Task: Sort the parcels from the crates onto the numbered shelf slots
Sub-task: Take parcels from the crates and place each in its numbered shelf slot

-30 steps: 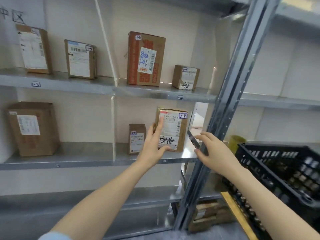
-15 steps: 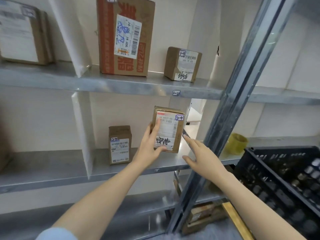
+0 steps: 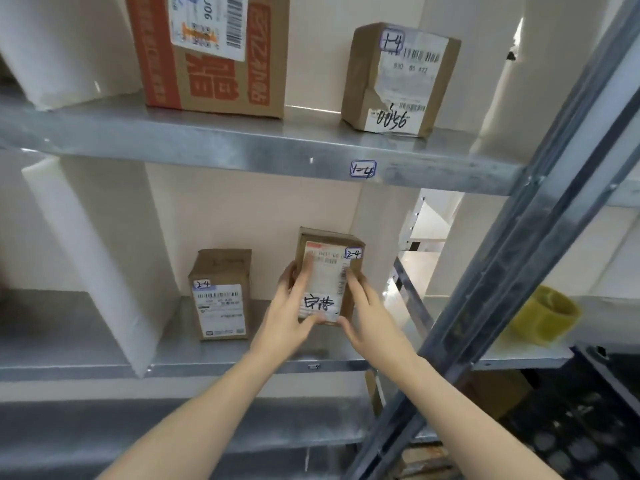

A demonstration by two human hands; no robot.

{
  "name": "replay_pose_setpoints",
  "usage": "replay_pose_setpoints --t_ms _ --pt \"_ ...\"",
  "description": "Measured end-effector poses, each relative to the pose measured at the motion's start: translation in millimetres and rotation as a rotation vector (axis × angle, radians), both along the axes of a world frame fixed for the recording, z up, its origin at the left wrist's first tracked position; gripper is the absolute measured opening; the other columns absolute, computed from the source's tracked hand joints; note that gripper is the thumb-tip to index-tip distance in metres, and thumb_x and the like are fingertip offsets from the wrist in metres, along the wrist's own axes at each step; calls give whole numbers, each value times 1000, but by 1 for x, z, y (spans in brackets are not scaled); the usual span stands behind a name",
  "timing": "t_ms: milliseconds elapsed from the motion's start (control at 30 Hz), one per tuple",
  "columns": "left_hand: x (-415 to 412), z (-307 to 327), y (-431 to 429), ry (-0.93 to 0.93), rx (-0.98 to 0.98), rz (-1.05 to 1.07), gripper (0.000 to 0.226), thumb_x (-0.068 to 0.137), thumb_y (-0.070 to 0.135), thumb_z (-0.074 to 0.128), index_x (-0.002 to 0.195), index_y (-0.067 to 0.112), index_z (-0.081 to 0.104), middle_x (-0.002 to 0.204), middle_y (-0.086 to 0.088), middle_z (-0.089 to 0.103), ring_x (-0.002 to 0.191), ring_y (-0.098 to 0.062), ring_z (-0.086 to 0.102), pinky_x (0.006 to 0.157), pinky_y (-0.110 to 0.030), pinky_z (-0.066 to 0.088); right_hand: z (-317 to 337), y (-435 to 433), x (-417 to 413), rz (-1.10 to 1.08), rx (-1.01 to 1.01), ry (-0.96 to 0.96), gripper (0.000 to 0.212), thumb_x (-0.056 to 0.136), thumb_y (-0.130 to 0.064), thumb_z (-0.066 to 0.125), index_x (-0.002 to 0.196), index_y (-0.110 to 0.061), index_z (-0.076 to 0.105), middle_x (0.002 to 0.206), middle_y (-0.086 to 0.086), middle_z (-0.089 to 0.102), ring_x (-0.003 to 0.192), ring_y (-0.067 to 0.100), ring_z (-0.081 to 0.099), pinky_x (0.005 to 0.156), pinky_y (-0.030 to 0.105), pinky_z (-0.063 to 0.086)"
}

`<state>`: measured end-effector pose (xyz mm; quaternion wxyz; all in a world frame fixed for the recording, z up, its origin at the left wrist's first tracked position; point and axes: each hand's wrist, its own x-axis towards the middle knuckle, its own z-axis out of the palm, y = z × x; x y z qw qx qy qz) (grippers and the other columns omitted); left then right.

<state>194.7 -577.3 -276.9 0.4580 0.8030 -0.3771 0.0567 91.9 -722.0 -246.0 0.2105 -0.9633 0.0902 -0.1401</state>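
Note:
A small brown parcel (image 3: 329,282) tagged 2-4, with a white label and handwriting, stands upright on the middle steel shelf (image 3: 69,344). My left hand (image 3: 287,317) grips its left side, the thumb across the lower front. The straight fingers of my right hand (image 3: 370,317) lie against its right edge, with the thumb at the bottom corner. To the left on the same shelf, apart from it, stands a second parcel tagged 2-4 (image 3: 221,296).
A white divider (image 3: 93,258) bounds the slot on the left. Above, the shelf tagged 1-4 (image 3: 362,169) carries a small parcel (image 3: 398,81) and a large orange-printed box (image 3: 214,64). A slanted steel upright (image 3: 519,237), a yellow tape roll (image 3: 543,320) and a black crate (image 3: 588,427) are on the right.
My right hand has moved left onto the parcel's right edge. The view has come closer to the shelf. My left hand has stayed on the parcel.

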Motion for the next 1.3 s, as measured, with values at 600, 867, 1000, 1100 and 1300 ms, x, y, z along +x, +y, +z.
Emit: replay_pose_setpoints --t_ms 600,867,1000,1100,1300 --pt "24 -76 -21 -235 72 24 116 83 12 75 147 50 -13 157 -20 18 140 -38 33 101 -48 47 -81 -36 34 -62 -40 -101 72 91 -19 65 152 -19 27 156 8 31 126 36 51 87 51 52" --pt "16 -95 -21 -159 16 105 118 78 10 78 143 49 -12 152 -13 25 129 -37 44 95 -49 49 -106 -34 30 -2 -158 -204 76 81 -11 75 145 -17 34 144 14 49 105 39 65 61 49 59" --pt "11 -93 -19 -105 -31 116 118 76 9 79 138 58 -8 152 -6 25 127 -35 46 93 -49 48 -109 -31 27 12 -198 -239 75 81 -11 75 143 -16 33 144 15 49 104 39 65 60 49 59" --pt "13 -87 -15 -94 -4 111 121 75 10 80 137 59 -12 156 -7 21 129 -36 46 100 -50 44 -103 -31 18 15 -234 -228 60 83 -7 71 137 -5 47 135 17 56 100 39 65 63 47 59" --pt "14 -62 9 -101 124 136 106 83 26 74 153 37 -6 162 -5 10 139 -31 36 106 -48 38 -64 -22 8 -18 -233 -169 57 91 -8 55 145 -9 38 140 13 50 109 34 59 85 45 54"
